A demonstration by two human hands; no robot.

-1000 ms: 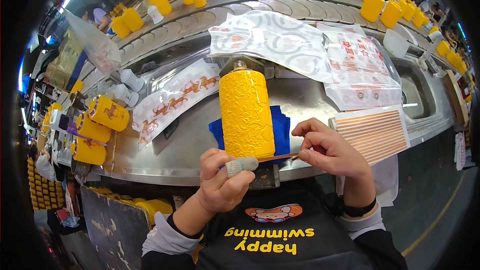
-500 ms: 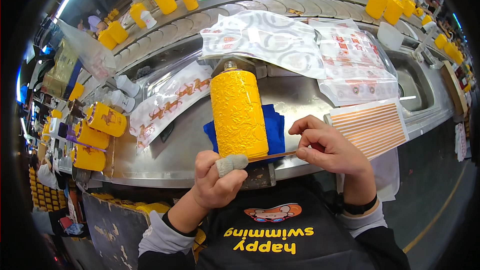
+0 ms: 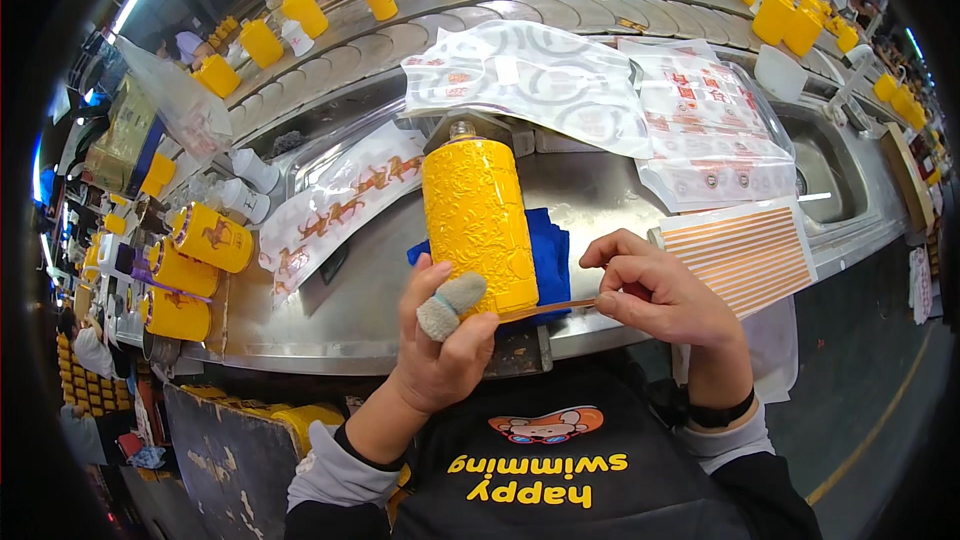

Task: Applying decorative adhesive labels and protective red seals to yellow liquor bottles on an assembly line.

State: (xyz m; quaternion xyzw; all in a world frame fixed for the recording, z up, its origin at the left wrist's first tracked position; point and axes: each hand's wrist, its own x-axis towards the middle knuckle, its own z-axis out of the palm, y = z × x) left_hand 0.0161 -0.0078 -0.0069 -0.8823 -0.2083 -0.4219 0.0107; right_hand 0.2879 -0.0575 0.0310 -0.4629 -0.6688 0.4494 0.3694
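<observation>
A yellow embossed bottle [image 3: 478, 225] with a clear glass neck lies on a folded blue cloth [image 3: 550, 260], its base toward me. A thin orange-brown strip [image 3: 548, 311] stretches between my hands along the bottle's base edge. My left hand [image 3: 435, 345], with a grey fabric cover on one finger, is at the base's left side. Its thumb is on the strip's left end, and the covered finger rests at the bottle. My right hand [image 3: 665, 295] pinches the other end between thumb and finger, right of the bottle.
Right of the bottle lies an orange-striped sheet [image 3: 740, 255]. Printed decal sheets [image 3: 530, 80] cover the back of the steel counter [image 3: 590, 190], beside a sink [image 3: 835, 165]. Decorated yellow bottles [image 3: 180, 265] lie at the left. A slatted conveyor [image 3: 400, 45] carries yellow bottles behind.
My left hand has opened somewhat and shifted up against the bottle's lower left, its covered finger raised. My right hand has barely moved. Bottles on the conveyor have moved along.
</observation>
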